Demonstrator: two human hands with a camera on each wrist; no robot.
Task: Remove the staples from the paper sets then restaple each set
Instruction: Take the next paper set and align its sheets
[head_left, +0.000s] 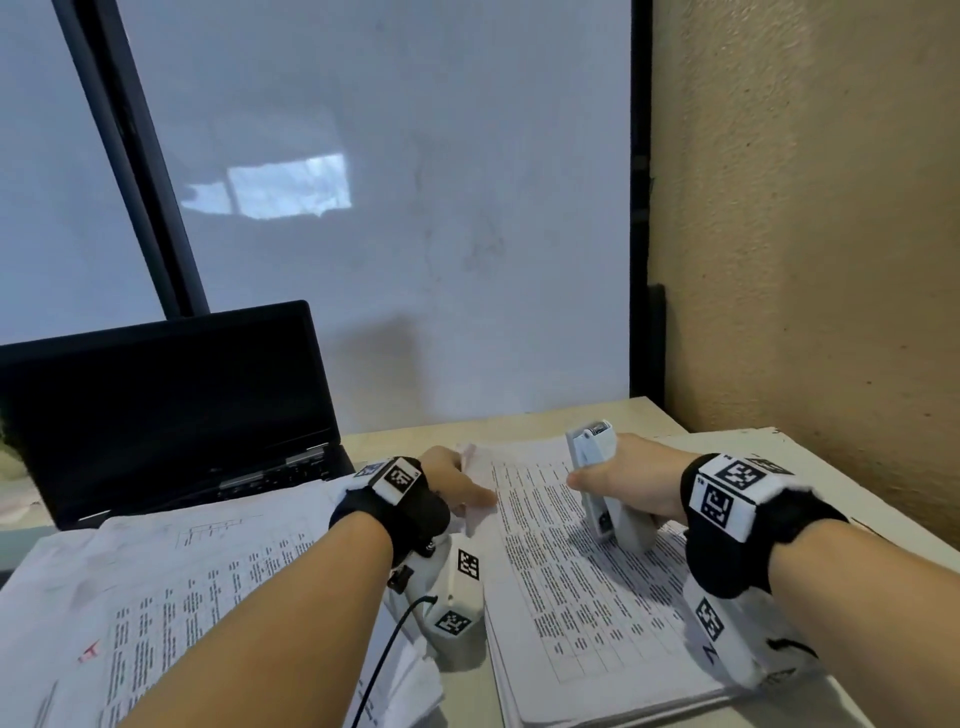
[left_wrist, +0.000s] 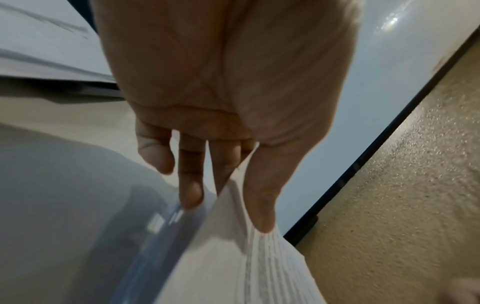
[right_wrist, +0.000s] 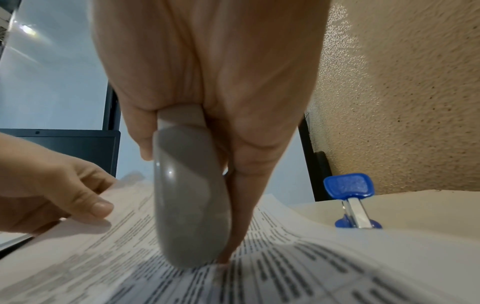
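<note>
A printed paper set lies on a thicker pile at the table's right. My left hand pinches its top-left corner between thumb and fingers; the left wrist view shows the thumb on top of the lifted sheets. My right hand grips a grey stapler that stands tilted on the page, nose pointing away from me. From the right wrist, the stapler's rounded end touches the printed page, with the left hand at the corner beyond.
A blue staple remover lies on the table behind the pile, near the textured wall. An open black laptop stands at the back left. More loose printed sheets cover the table's left side under my left forearm.
</note>
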